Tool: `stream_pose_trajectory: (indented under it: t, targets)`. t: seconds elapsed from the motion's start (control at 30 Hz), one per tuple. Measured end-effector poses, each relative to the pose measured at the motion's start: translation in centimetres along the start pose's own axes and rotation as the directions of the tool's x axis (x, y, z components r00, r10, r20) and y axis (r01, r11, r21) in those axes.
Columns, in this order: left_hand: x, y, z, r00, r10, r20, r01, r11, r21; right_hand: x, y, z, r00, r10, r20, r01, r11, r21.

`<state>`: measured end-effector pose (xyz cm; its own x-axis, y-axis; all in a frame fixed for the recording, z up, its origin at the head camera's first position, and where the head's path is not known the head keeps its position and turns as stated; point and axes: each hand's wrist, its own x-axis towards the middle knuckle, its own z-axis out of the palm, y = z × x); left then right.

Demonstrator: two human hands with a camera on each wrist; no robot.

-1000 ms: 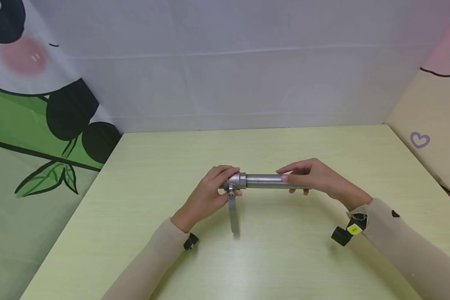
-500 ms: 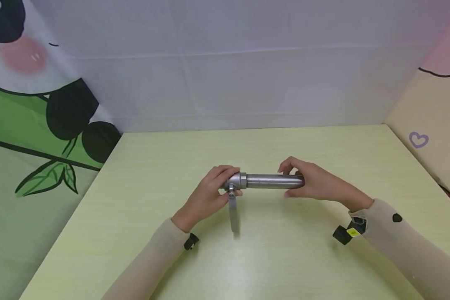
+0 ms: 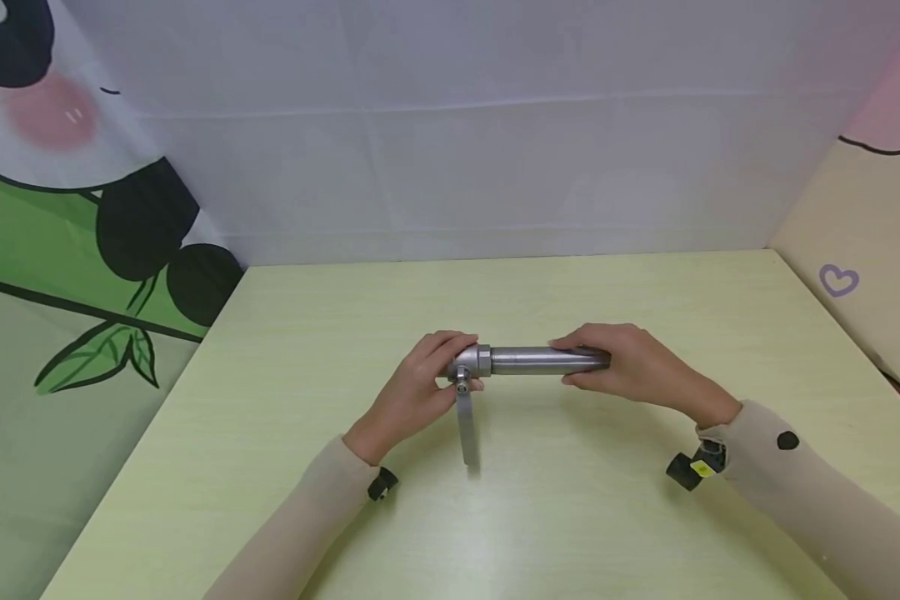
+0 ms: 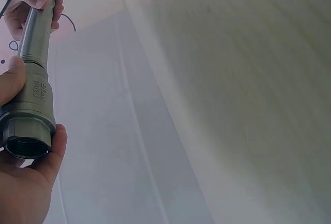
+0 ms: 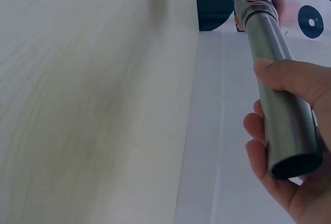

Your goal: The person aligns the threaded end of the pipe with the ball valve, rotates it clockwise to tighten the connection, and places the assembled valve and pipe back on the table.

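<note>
A pale table (image 3: 487, 525) spread nearest. Above it, the left hand (image 3: 414, 392) gripped a steel valve (image 3: 468, 361), its lever (image 3: 466, 429) crosswise; the right hand (image 3: 633, 367) held the joined pipe (image 3: 528, 361), thumb and fingers around it. The pipe pointed right, long axis roughly parallel to the table's back edge. Behind hung creased grey cloth (image 3: 480, 167); cartoon-printed fabric (image 3: 75, 358) covered the left.

The table (image 3: 322, 317) here is broad and pale yellow-green, with faint wood grain and a straight far edge (image 3: 510, 257), soft shadows (image 3: 607, 425) lying across it and a whitish gleam (image 3: 472, 542) towards the front.
</note>
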<state>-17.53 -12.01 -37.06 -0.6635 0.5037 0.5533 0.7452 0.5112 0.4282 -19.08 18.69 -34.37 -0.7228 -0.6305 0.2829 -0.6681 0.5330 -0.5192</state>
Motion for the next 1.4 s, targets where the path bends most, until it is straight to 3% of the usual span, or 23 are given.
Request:
stream_pose_trajectory:
  t: [0.17,0.37,0.6,0.7,0.87,1.1,1.4]
  targets:
    - [0.0,-0.1,0.0,1.0,0.007,0.004,-0.007,1.0,-0.003,0.1,0.7,-0.2,0.988,0.131,0.081,-0.145,0.971,0.192]
    - [0.1,-0.1,0.1,1.0,0.004,0.011,-0.005,1.0,0.007,0.4,1.3,-0.4,0.934,0.291,0.206,-0.347,0.875,0.338]
    - [0.1,0.0,-0.1,1.0,0.023,0.007,-0.023,1.0,0.009,0.9,1.8,-0.7,0.901,0.279,0.332,-0.411,0.795,0.446]
    - [0.0,0.0,-0.1,1.0,0.022,0.007,-0.023,1.0,0.016,1.1,1.7,-0.9,0.887,0.269,0.375,-0.43,0.776,0.461]
    - [0.1,0.1,-0.1,1.0,0.028,0.003,-0.028,0.999,0.023,1.4,1.5,-1.0,0.878,0.26,0.402,-0.434,0.786,0.44]
    - [0.3,0.1,0.1,0.999,0.035,-0.007,-0.035,0.999,0.028,1.5,1.3,-1.3,0.889,0.278,0.363,-0.413,0.829,0.377]
    - [0.0,0.1,0.2,1.0,0.0,-0.004,0.0,1.0,0.021,1.3,0.4,-0.6,0.95,0.216,0.226,-0.275,0.921,0.274]
